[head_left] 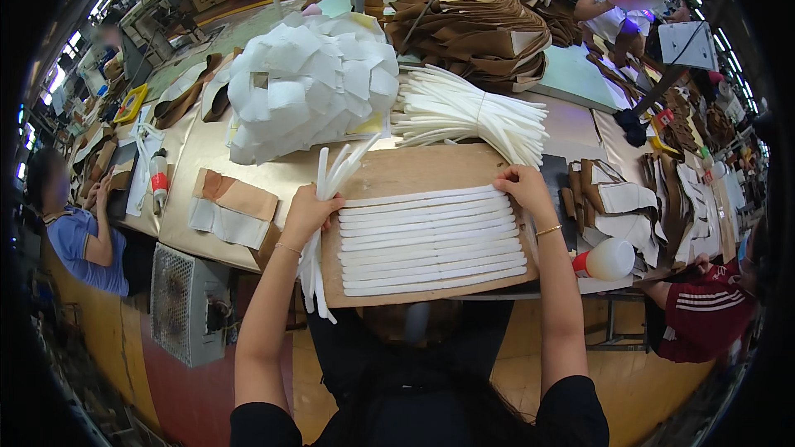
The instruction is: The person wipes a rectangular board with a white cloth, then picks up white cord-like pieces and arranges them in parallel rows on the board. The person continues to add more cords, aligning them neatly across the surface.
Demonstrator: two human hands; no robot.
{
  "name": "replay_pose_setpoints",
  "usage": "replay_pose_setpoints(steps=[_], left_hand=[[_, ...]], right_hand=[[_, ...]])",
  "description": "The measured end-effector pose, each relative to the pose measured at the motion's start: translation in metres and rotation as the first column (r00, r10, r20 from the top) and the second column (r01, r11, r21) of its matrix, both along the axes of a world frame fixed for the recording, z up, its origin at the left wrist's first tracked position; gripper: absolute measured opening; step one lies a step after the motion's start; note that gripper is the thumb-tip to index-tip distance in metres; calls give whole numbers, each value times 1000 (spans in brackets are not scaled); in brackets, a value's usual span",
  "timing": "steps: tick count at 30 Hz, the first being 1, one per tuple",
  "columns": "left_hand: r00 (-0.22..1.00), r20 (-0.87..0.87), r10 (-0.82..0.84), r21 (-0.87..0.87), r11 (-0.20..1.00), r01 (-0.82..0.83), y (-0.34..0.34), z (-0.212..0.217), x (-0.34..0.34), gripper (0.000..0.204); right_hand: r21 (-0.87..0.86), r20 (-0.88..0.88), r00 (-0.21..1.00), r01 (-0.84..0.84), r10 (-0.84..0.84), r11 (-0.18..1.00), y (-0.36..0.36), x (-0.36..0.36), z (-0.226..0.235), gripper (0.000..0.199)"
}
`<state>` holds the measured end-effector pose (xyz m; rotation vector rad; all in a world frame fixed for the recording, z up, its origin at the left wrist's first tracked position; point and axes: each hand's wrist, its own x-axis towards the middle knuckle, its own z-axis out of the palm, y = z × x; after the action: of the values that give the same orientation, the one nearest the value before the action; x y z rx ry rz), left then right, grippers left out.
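A brown board (406,174) lies in front of me at the table's near edge. Several white foam-like strips (431,244) are laid across it side by side, in nearly parallel rows. My left hand (310,209) is closed around a loose bunch of similar white strips (312,277), which stick out above and below it. Its fingertips reach the left end of the uppermost row. At the other end of that row, my right hand (526,188) pinches the strip's tip between thumb and fingers. Behind the board rests a large tied bundle of white strips (480,112).
A tall heap of white padded pieces (310,83) stands behind my left hand. Stacked brown pieces (476,25) lie at the back. A white roll or bottle (611,259) is beside my right forearm; brown-and-white pieces (236,207) lie left. People work on both sides.
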<state>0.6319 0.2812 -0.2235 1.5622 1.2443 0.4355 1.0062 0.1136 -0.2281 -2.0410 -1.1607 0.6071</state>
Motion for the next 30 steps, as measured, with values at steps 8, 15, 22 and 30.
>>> replay_pose_setpoints(steps=[8, 15, 22, 30], left_hand=[[972, -217, -91, 148, 981, 125, 3, -1, 3, 17], [979, 134, -153, -177, 968, 176, -16, 50, 9, 27], [918, 287, -273, -320, 876, 361, -45, 73, 18, 28], [876, 473, -98, -392, 867, 309, -47, 54, 3, 30]], right_hand=[[-13, 104, 994, 21, -20, 1000, 2, -7, 2, 16], [117, 111, 993, -39, 26, 992, 2, -55, 16, 26], [422, -550, 783, -39, 290, 906, 30, -144, 58, 28], [493, -755, 569, 166, 326, 854, 26, -132, 79, 25]])
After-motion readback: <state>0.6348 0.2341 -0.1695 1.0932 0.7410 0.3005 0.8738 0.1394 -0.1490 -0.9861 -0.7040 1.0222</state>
